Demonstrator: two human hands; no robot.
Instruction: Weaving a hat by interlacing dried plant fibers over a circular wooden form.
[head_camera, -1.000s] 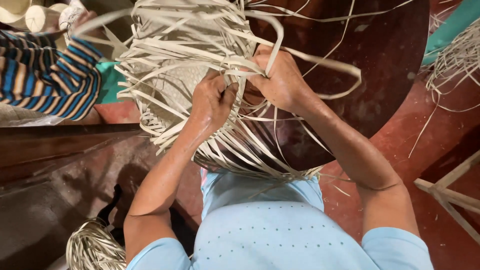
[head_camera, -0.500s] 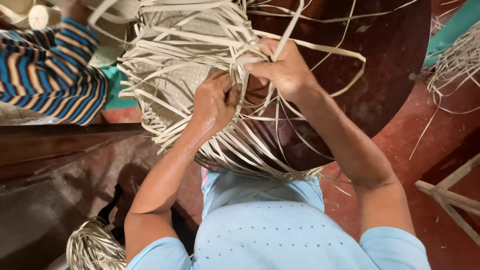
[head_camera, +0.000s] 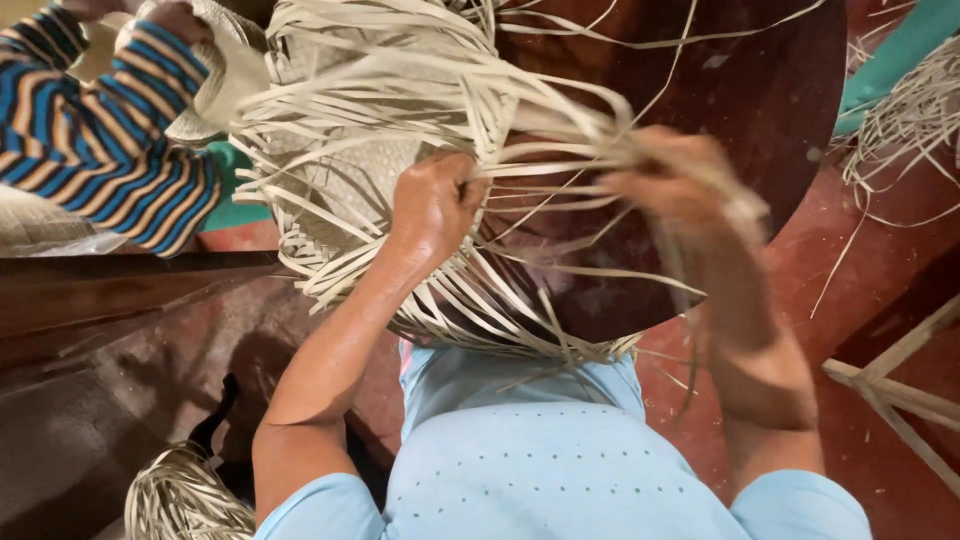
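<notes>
A half-woven piece of pale flat straw strips (head_camera: 350, 180) rests against my lap, with long loose strips fanning out around it. My left hand (head_camera: 435, 205) is closed on the woven edge near its middle. My right hand (head_camera: 680, 185), blurred by motion, is to the right and grips a bundle of loose strips (head_camera: 560, 150) stretched from the weave. Both forearms reach out from light blue sleeves.
Another person's arm in a blue, orange and black striped sleeve (head_camera: 90, 150) is at the upper left. A round dark wooden table (head_camera: 760, 90) lies behind the weave. More straw (head_camera: 900, 130) lies at the right, a coil (head_camera: 185, 495) at lower left, a wooden frame (head_camera: 900, 390) at right.
My right hand has swung away from the weave to the right, drawing strips out with it. My left hand stays clamped on the woven edge.
</notes>
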